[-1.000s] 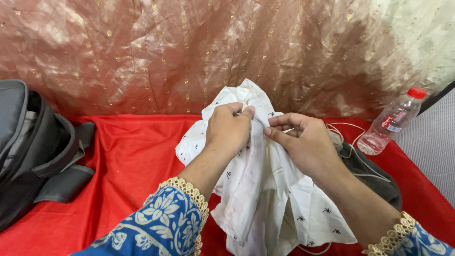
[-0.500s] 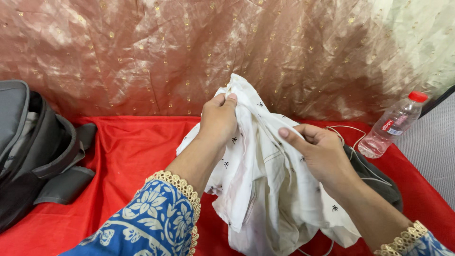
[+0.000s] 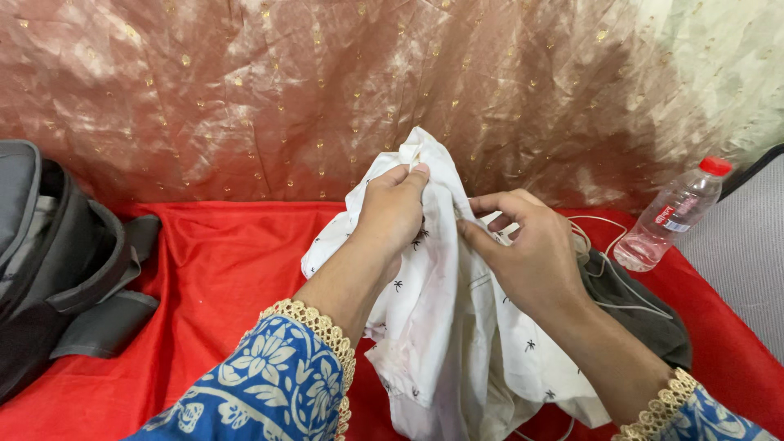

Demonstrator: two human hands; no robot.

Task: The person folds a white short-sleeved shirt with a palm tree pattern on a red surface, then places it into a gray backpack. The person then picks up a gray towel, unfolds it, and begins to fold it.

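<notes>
- Centrally, a white garment with small dark motifs is held up above a red cloth that covers the surface.
- Left hand: closed on the garment's upper edge, fingertips pinching the fabric at its highest point.
- Right hand: closed on a fold just beside the left hand, thumb pressed against the cloth.
- Both sleeves are blue with a floral print and gold trim.
- A dark backpack lies at the far left.
- A clear plastic bottle with a red cap lies at the right, near a dark cloth and a thin white cord.
- A shiny gold-dotted drape forms the backdrop.
</notes>
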